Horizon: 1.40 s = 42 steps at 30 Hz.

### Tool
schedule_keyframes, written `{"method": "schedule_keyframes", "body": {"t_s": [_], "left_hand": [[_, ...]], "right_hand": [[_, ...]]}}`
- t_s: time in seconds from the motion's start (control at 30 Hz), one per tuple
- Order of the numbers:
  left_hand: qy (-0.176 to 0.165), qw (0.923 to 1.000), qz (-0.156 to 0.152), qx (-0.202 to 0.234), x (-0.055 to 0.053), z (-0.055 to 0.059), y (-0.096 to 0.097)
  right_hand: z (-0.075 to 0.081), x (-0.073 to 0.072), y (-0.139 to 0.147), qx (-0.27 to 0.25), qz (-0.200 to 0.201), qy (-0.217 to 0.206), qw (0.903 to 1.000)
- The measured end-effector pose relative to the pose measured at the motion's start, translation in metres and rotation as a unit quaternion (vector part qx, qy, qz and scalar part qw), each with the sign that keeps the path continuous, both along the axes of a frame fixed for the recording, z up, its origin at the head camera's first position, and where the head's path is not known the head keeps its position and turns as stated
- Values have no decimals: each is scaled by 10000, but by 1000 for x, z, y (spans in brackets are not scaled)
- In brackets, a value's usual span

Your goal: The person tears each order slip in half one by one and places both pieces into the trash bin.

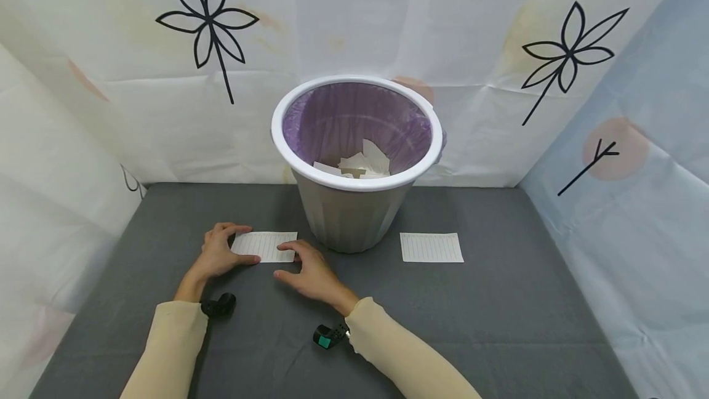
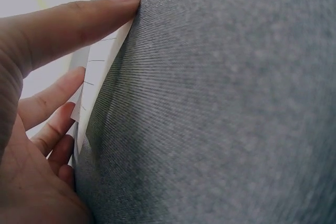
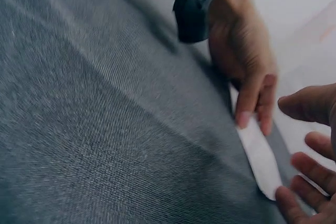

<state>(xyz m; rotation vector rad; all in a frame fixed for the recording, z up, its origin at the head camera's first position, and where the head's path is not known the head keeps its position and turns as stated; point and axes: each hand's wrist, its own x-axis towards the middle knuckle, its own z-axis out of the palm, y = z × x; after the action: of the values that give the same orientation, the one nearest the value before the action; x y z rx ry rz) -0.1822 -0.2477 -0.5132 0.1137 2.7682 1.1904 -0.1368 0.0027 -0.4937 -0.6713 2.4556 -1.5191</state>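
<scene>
A small lined sheet of paper (image 1: 264, 245) lies on the grey cloth, left of the bin's base. My left hand (image 1: 220, 252) holds its left end, thumb at the near edge and fingers at the far edge. In the left wrist view the thumb (image 2: 113, 8) touches the paper (image 2: 97, 69), whose near edge looks slightly raised. My right hand (image 1: 317, 273) is at the sheet's right end, thumb and fingers spread apart, the forefinger over the paper. The right wrist view shows a fingertip (image 3: 286, 198) at the paper's end; whether it presses is unclear.
A bin (image 1: 354, 214) with a white rim and purple liner stands behind the hands, holding several white paper pieces (image 1: 368, 159). Another lined sheet (image 1: 431, 247) lies right of the bin. Patterned cloth walls (image 1: 476, 140) surround the back and sides of the grey table (image 1: 498, 325).
</scene>
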Motion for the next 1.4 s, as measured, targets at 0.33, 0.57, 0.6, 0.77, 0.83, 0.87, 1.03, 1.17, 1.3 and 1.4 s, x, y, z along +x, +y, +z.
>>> {"method": "schedule_keyframes", "body": {"t_s": [0.33, 0.57, 0.6, 0.77, 0.83, 0.87, 1.03, 1.17, 1.3, 1.4], "left_hand": [[66, 9998, -161, 34, 0, 3, 0], [143, 9995, -247, 112, 1, 5, 0], [140, 9995, -247, 131, 1, 5, 1], [105, 9996, -214, 167, 2, 5, 1], [98, 9996, -205, 163, 2, 5, 1], [94, 9996, -207, 163, 2, 5, 0], [122, 9996, -216, 153, 4, 4, 0], [215, 9994, -268, 71, 7, 6, 1], [367, 9983, -449, 62, 6, 9, 6], [294, 9975, -609, 226, 4, 12, 12]], "right_hand": [[-16, -14, -21, 1066, 172, 783, 9911], [-17, -18, -29, 1439, -154, 914, 9852], [-17, -19, -31, 1458, -217, 884, 9851], [-19, -20, -36, 1426, -608, 765, 9849], [-20, -20, -37, 1322, -772, 684, 9858], [-21, -20, -38, 1253, -845, 665, 9863], [-25, -19, -38, 850, -1105, 623, 9883], [-26, -18, -37, 801, -1202, 666, 9873], [-27, -17, -37, 659, -1261, 804, 9866], [-26, -16, -36, 512, -1255, 806, 9875]]}}
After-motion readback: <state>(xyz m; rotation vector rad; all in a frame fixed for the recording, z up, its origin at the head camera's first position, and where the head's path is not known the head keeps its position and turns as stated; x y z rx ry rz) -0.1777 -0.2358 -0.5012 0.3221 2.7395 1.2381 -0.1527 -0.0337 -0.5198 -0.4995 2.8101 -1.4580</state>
